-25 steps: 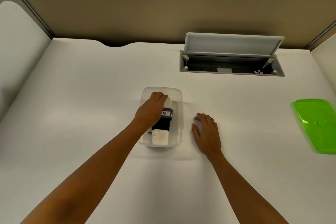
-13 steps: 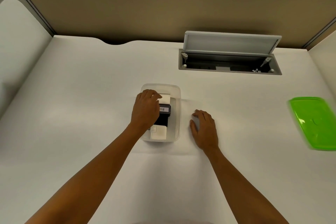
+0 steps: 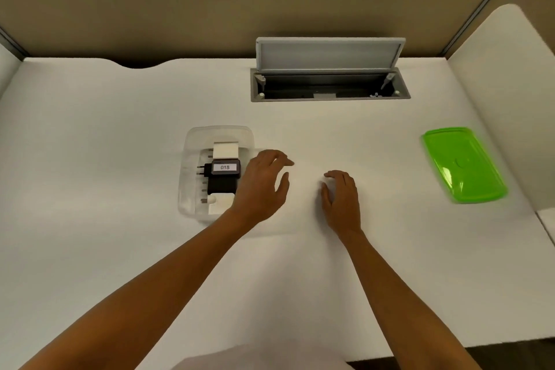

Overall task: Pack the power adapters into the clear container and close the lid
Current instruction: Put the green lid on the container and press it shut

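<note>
The clear container (image 3: 192, 189) is set on the white desk (image 3: 90, 159), left of centre, uncovered. Three power adapters are packed inside in a row: a white adapter (image 3: 225, 150) at the far end, a black adapter (image 3: 223, 179) labelled 018 in the middle with its prongs turned left, and another white adapter (image 3: 218, 204) at the near end.

Compared with a second ago, the left hand (image 3: 262, 186) is no longer inside the container on top of the adapters; it has been drawn out to the right, so that all three adapters are now exposed. The view itself has also been shifted, so the container appears further left.

The left hand is released, fingers loosely spread, nothing grasped, and it is placed just beside the container's right wall, its wrist overlapping the near right corner. The right hand (image 3: 342, 198) is laid open and empty, palm down, near the left hand, in the same pose as before.

The green lid (image 3: 464, 164) is left well apart on the right, close to the desk's right edge and the side panel (image 3: 504, 84). An open cable hatch (image 3: 330, 81) is set at the back. Bare surface is left between hands and lid.
</note>
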Available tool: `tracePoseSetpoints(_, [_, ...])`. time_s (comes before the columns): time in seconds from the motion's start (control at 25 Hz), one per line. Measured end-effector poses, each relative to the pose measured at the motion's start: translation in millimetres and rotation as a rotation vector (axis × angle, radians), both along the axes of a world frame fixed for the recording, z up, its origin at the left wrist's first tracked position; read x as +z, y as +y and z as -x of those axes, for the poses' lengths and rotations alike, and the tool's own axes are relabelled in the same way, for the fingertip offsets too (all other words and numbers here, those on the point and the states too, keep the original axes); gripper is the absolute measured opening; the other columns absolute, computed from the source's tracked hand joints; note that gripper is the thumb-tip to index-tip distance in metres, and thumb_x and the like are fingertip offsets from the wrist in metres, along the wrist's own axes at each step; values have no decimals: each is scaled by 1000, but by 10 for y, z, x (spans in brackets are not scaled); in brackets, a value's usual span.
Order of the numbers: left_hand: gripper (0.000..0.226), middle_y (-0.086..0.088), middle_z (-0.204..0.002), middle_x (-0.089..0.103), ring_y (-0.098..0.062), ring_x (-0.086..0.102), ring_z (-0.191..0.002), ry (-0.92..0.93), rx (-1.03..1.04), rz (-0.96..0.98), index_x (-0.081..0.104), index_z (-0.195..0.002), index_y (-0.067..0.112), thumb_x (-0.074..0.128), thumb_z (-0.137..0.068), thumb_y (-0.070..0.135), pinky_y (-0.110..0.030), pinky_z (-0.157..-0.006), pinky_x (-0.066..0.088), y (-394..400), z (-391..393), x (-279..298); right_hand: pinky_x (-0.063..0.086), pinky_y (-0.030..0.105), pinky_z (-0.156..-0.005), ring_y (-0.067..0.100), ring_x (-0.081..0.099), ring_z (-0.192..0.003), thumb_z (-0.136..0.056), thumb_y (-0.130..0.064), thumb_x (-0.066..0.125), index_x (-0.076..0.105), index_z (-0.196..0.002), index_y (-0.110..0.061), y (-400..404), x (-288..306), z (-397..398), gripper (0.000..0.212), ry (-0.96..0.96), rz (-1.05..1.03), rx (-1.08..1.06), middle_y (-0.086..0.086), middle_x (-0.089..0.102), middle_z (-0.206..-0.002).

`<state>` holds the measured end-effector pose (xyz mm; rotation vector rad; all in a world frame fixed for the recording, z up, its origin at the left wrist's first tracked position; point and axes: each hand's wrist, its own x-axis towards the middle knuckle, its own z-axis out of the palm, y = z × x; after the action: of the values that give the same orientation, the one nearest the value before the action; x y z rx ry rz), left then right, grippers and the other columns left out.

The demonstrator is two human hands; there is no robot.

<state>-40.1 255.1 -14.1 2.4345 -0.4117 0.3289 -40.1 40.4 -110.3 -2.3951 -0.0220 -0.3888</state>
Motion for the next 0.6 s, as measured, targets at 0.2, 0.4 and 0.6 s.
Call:
tracePoseSetpoints(0.2, [40, -2, -140, 53, -20, 46, -133, 204, -189, -154, 59, -130, 18, 63, -92, 32, -34, -110, 39, -544, 117, -250, 47, 37, -96, 23, 53, -113, -89, -18, 58, 52, -123, -10, -942, 143, -77, 35, 56, 138, -209, 6, 57, -123])
tracePoseSetpoints(0.4, [85, 4, -167, 4, -16, -2, -154, 498, -306, -382, 22, -157, 24, 61, -88, 56, -35, -125, 7, -691, 96, -591, 37, 43, -108, 34, 42, -131, -84, -20, 62, 41, -138, -7, -1738, 241, -291, 59, 247, 327, -438, 17, 45, -138])
tracePoseSetpoints(0.6, [91, 11, -166, 5, -9, -1, -153, 677, -252, -139, 23, -156, 27, 71, -83, 51, -32, -123, 10, -676, 97, -653, 24, 46, -117, 39, 31, -141, -90, -30, 60, 26, -148, 0, -2026, 189, -402, 73, 438, 325, -491, 25, 35, -150])
